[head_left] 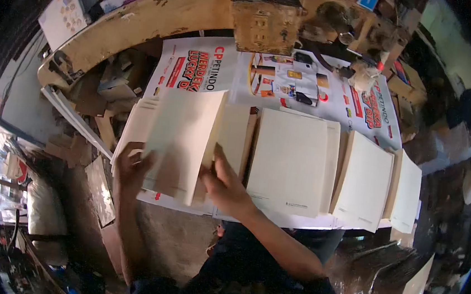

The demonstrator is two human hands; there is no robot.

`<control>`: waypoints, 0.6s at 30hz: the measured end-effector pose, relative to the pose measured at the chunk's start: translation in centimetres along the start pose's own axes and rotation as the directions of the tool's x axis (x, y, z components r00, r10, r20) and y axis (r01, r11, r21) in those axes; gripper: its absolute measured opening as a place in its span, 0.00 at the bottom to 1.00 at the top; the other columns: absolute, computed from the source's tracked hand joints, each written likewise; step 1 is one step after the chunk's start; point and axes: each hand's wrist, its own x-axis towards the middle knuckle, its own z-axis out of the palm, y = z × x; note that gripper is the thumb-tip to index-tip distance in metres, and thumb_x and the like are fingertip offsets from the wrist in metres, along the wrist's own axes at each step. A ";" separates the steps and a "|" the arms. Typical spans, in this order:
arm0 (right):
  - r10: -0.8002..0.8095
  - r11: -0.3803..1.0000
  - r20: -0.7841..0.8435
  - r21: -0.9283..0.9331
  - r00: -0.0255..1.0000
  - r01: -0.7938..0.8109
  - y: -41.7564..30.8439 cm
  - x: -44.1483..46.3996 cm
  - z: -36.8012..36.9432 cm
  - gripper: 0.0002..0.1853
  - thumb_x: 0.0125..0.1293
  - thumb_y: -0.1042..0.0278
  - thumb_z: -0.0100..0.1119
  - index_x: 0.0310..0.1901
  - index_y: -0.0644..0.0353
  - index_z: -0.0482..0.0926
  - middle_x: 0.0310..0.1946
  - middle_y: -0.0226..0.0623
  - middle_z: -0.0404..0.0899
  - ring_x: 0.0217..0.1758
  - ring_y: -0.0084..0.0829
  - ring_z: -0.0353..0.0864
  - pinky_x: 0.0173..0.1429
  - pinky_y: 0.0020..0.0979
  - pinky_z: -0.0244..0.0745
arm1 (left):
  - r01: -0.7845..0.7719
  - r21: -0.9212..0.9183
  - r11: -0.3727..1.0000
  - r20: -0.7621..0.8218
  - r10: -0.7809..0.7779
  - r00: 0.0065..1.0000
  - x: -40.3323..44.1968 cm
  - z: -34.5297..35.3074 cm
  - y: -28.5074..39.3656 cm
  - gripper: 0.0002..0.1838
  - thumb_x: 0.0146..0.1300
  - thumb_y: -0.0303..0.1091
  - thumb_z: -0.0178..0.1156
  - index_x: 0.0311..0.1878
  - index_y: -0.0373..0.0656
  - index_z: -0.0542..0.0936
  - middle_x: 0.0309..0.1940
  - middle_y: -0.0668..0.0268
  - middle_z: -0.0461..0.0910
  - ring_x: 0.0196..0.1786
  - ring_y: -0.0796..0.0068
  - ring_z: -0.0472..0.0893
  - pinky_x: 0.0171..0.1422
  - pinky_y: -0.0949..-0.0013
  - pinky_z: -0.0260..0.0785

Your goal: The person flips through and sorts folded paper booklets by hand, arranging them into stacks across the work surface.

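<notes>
The upright bundle of paper (182,142) is in the person's hands over the left part of the printed banner (241,86), its top edge overlapping the banner's red lettering. The right hand (226,188) pinches the bundle's right edge, thumb uppermost and fingers bent beneath it. The left hand (134,166) is curled at the left edge, its thumb beside the sheets; whether it grips them cannot be told, as that part is blurred.

Behind the bundle, pale sheets (134,121) show toward the banner's left side, and another stack (235,136) is partly hidden just right of the bundle. Farther right along the banner's near side are a wide stack (288,157) of blank-looking pages with small print at the bottom, a narrower stack (364,178) leaning slightly, and an end stack (406,190) near the banner's right corner.

Beyond the banner's far edge, a worn wooden box (265,26) stands against a long curved board (175,7). A white box (65,14) with round pictures sits beyond the banner's far left corner.
</notes>
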 end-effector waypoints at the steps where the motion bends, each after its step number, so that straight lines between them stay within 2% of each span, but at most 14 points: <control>1: 0.084 0.996 0.041 0.017 0.996 -0.085 -2.4 -0.8 0.3 0.36 0.70 0.67 0.50 0.74 0.63 0.44 0.66 0.54 0.61 0.65 0.43 0.68 0.63 0.37 0.69 | -0.033 -0.110 0.993 -0.023 0.031 0.999 1.9 -1.4 -3.6 0.22 0.58 0.27 0.69 0.55 0.40 0.75 0.37 0.59 0.83 0.38 0.73 0.81 0.46 0.72 0.73; 2: 0.163 0.986 0.070 0.027 0.984 -0.165 -3.7 -1.4 0.2 0.37 0.70 0.66 0.53 0.75 0.56 0.45 0.62 0.46 0.69 0.57 0.33 0.77 0.54 0.33 0.77 | -0.146 -0.280 0.949 -0.071 0.131 0.989 3.2 -3.0 -6.3 0.20 0.60 0.27 0.67 0.54 0.37 0.75 0.39 0.57 0.83 0.41 0.73 0.82 0.46 0.72 0.74; 3: 0.037 0.999 0.081 -0.042 0.996 -0.034 -2.1 -2.3 0.3 0.35 0.70 0.63 0.55 0.73 0.57 0.49 0.61 0.46 0.70 0.54 0.34 0.79 0.53 0.33 0.78 | -0.164 -0.134 0.977 -0.157 0.142 0.977 3.8 -4.3 -6.6 0.20 0.60 0.27 0.67 0.54 0.36 0.75 0.41 0.56 0.83 0.42 0.72 0.82 0.47 0.71 0.75; 4: -0.090 0.988 0.102 -0.120 0.991 0.102 -0.4 -3.2 0.2 0.34 0.70 0.60 0.57 0.72 0.58 0.53 0.61 0.46 0.70 0.50 0.34 0.81 0.53 0.34 0.79 | -0.268 -0.164 0.949 -0.029 0.267 0.963 7.7 -7.2 -12.5 0.20 0.60 0.28 0.68 0.54 0.37 0.75 0.44 0.56 0.82 0.43 0.69 0.81 0.49 0.70 0.76; 5: -0.047 0.984 0.254 -0.155 0.966 0.088 -0.3 -3.8 -0.5 0.30 0.70 0.60 0.56 0.69 0.60 0.59 0.58 0.45 0.73 0.47 0.32 0.81 0.51 0.33 0.79 | -0.326 0.021 0.945 -0.059 0.327 0.943 9.4 -8.2 -15.4 0.18 0.60 0.27 0.68 0.52 0.37 0.75 0.48 0.58 0.80 0.46 0.68 0.81 0.48 0.68 0.76; 6: 0.001 0.979 0.401 -0.186 0.916 0.080 -0.4 -4.2 -1.0 0.26 0.71 0.60 0.56 0.65 0.61 0.65 0.55 0.44 0.75 0.44 0.31 0.81 0.49 0.31 0.79 | -0.426 0.314 0.849 -0.147 0.487 0.861 13.7 -10.1 -25.2 0.17 0.58 0.27 0.69 0.49 0.37 0.75 0.48 0.58 0.77 0.45 0.66 0.80 0.46 0.67 0.76; 7: 0.134 0.986 0.479 -0.154 0.868 -0.068 -1.6 -5.0 -1.4 0.22 0.71 0.60 0.55 0.61 0.63 0.68 0.51 0.42 0.77 0.44 0.29 0.80 0.49 0.31 0.78 | -0.333 0.795 0.507 -0.049 0.601 0.797 12.0 -9.4 -23.4 0.18 0.56 0.29 0.71 0.48 0.37 0.75 0.47 0.57 0.74 0.46 0.65 0.78 0.45 0.62 0.76; 8: 0.251 0.968 0.560 -0.131 0.789 -0.215 -2.7 -6.1 -1.9 0.19 0.72 0.59 0.54 0.57 0.64 0.72 0.47 0.40 0.79 0.43 0.28 0.80 0.48 0.30 0.77 | -0.373 0.626 0.685 -0.066 0.524 0.849 11.3 -9.6 -22.6 0.19 0.56 0.30 0.70 0.48 0.36 0.75 0.47 0.55 0.74 0.47 0.62 0.78 0.48 0.59 0.75; 9: 0.197 0.980 0.560 -0.130 0.804 -0.150 -1.9 -7.2 -2.1 0.19 0.72 0.60 0.54 0.57 0.64 0.72 0.45 0.39 0.80 0.42 0.27 0.79 0.48 0.30 0.77 | -0.375 0.427 0.823 -0.052 0.437 0.898 11.4 -9.8 -21.4 0.20 0.56 0.30 0.70 0.49 0.35 0.74 0.48 0.52 0.74 0.49 0.58 0.77 0.50 0.56 0.74; 10: 0.149 0.987 0.568 -0.133 0.809 -0.089 -0.9 -8.4 -2.3 0.19 0.72 0.60 0.54 0.58 0.64 0.72 0.42 0.38 0.81 0.41 0.25 0.79 0.48 0.29 0.76 | -0.400 0.429 0.810 -0.040 0.460 0.887 10.8 -8.9 -18.8 0.20 0.56 0.30 0.70 0.49 0.35 0.74 0.48 0.52 0.74 0.49 0.58 0.77 0.50 0.56 0.74; 12: 0.240 0.959 0.564 -0.262 0.790 -0.104 0.3 -10.6 -3.4 0.20 0.72 0.58 0.55 0.58 0.63 0.72 0.44 0.39 0.82 0.44 0.27 0.80 0.50 0.31 0.76 | -0.158 0.420 0.893 -0.181 0.254 0.950 8.6 -7.4 -15.0 0.20 0.59 0.31 0.67 0.51 0.34 0.74 0.51 0.50 0.75 0.49 0.54 0.77 0.53 0.53 0.73; 15: 0.202 0.946 0.462 -0.320 0.864 -0.050 5.1 -15.1 -5.9 0.20 0.72 0.57 0.55 0.58 0.61 0.71 0.46 0.40 0.83 0.48 0.30 0.82 0.52 0.33 0.76 | -0.575 0.584 0.573 -0.227 0.795 0.562 7.9 -2.9 -6.8 0.20 0.62 0.31 0.64 0.56 0.34 0.75 0.46 0.55 0.81 0.45 0.57 0.82 0.53 0.59 0.74; 16: 0.333 0.921 0.406 -0.334 0.851 -0.201 5.9 -16.2 -7.2 0.20 0.72 0.56 0.55 0.57 0.61 0.72 0.46 0.42 0.83 0.49 0.32 0.82 0.53 0.34 0.76 | -0.594 0.571 0.566 -0.217 0.803 0.555 7.5 -1.3 -2.3 0.20 0.62 0.31 0.64 0.56 0.34 0.75 0.46 0.55 0.81 0.45 0.57 0.82 0.53 0.59 0.74; 18: 0.470 0.830 0.214 -0.437 0.856 -0.347 7.0 -19.2 -9.9 0.19 0.71 0.56 0.55 0.55 0.60 0.74 0.44 0.45 0.83 0.48 0.37 0.84 0.52 0.36 0.78 | -0.545 0.498 0.675 0.033 0.613 0.789 7.3 1.8 3.2 0.18 0.61 0.32 0.65 0.53 0.34 0.78 0.42 0.57 0.84 0.46 0.59 0.83 0.54 0.61 0.74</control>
